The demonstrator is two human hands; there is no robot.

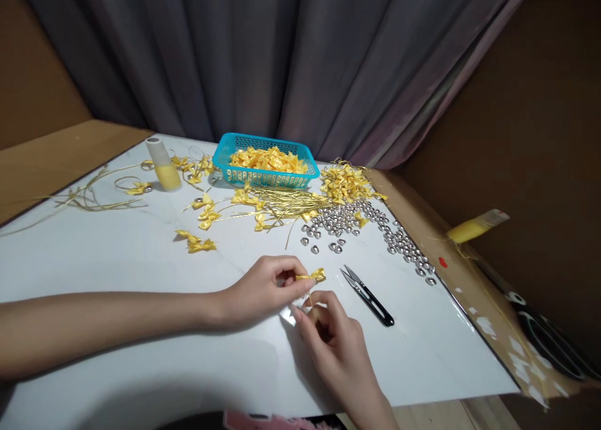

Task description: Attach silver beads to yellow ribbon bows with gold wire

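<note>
Near the front middle of the table, my left hand (272,286) pinches a small yellow ribbon bow (318,275) between thumb and fingertips. Just below it my right hand (335,342) is closed, thumb and forefinger together on a thin yellow thread (310,300) that hangs from the bow. A shiny whitish piece (288,315) shows beside the right thumb; I cannot make out what it is. To the right lie black thread snips (369,297), touched by neither hand. Two loose yellow bows (201,245) lie farther off to the left.
A blue basket (267,178) of yellow bows stands at the back. Before it are gold cords (291,201), a heap of bows (345,183) and many silver beads (338,220). Yellow thread spools stand left (166,170) and lie right (476,226), near large scissors (547,342).
</note>
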